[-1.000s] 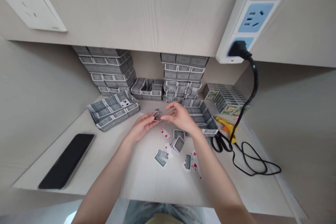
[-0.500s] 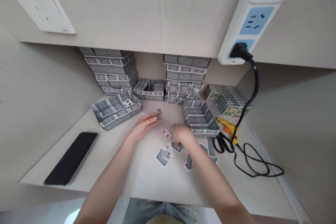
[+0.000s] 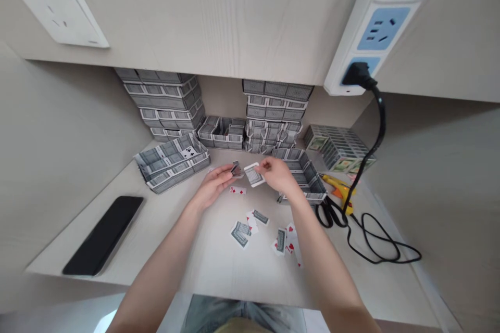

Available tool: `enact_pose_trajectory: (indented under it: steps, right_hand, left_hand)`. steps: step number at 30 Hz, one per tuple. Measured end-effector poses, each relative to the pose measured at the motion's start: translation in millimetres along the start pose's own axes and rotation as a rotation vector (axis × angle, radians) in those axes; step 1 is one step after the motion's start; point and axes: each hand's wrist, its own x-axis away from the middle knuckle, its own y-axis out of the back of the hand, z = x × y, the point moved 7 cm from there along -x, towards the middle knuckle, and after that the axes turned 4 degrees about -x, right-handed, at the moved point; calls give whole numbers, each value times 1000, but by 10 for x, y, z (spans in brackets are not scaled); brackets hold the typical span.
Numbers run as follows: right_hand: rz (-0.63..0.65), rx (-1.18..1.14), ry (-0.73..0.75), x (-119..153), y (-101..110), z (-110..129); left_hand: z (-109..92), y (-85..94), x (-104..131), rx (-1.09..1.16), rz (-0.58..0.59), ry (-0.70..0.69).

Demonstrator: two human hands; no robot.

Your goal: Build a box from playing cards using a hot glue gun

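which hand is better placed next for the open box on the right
Probably the right hand, though holding a card: it is near the open box; the left hand is farther.

Phone (image 3: 103,235) left of loose cards (image 3: 239,238)

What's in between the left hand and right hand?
In the head view: a bent playing card held by the left hand, then a patterned-back playing card held by the right hand.

Hands (image 3: 278,175) hold cards (image 3: 253,176) over desk (image 3: 230,276), between card-built trays (image 3: 182,172).
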Motion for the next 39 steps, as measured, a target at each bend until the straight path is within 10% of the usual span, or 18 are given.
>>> enact_pose_trajectory:
  steps: [13,23,33,39]
  right_hand:
    - [233,-938,-404,48,-589,-65]
    - [328,-1030,-393,86,-659,15]
    - [82,-526,22,437,558,404]
    - [48,171,-35,674,835,-174]
  left_hand:
    - [-73,-116,26,-192,15,-182]
    - [-163,-109,55,-233,23,-175]
    - [-158,23,25,-130,-83,-122]
    - [-124,-6,18,-142,-77,-116]
